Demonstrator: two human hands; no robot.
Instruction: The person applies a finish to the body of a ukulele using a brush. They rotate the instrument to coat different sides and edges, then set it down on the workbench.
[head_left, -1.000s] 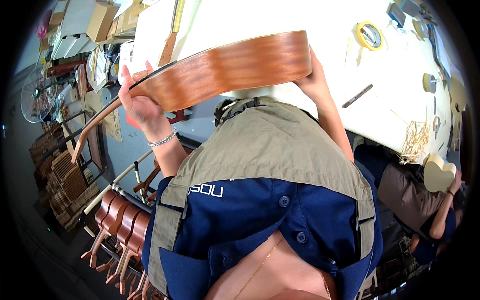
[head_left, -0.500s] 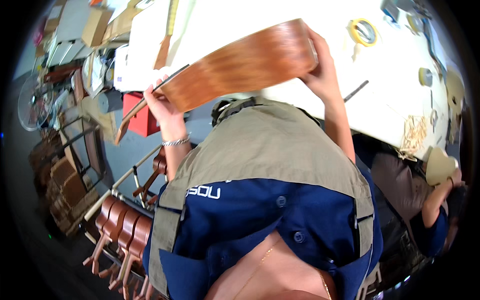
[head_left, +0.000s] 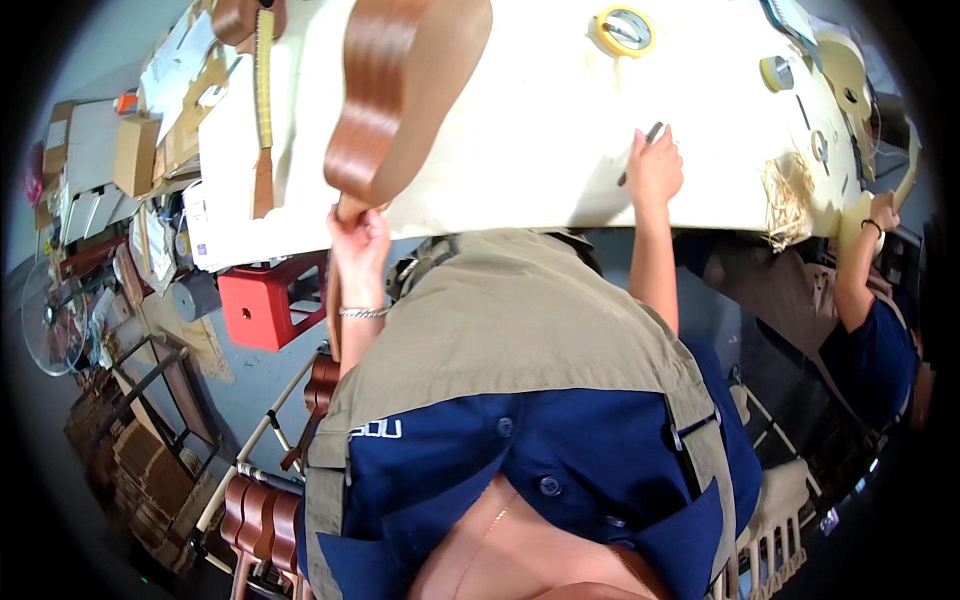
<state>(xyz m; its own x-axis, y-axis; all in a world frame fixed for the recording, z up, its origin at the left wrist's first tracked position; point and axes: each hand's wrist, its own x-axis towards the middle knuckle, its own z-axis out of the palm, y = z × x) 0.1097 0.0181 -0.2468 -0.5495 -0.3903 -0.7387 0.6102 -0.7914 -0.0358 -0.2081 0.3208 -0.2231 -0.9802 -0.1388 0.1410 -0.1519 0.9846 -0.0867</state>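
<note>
A brown wooden ukulele [head_left: 372, 130] lies on its side along the white table, its curved side and flat back showing. My left hand [head_left: 360, 240] is closed round its neck just below the body; the rest of the neck runs down behind my forearm. Further right, my right hand [head_left: 656, 172] has its fingers curled over a slim dark stick-like tool [head_left: 654, 131] at the tabletop. Both ends of the tool stick out past my fingers, and its exact kind cannot be made out.
Another ukulele [head_left: 264, 120] lies at the table's left. Yellow tape [head_left: 626, 31] sits at the back, wood shavings [head_left: 788, 198] at the right. A red stool [head_left: 262, 305] stands below the left edge; ukulele bodies hang on a rack [head_left: 262, 515]. A co-worker's arm [head_left: 856, 270] is at the right.
The ukulele has gone from being held level in both hands to resting on the table, body pointing away. My right hand has let go of it and moved to the dark tool.
</note>
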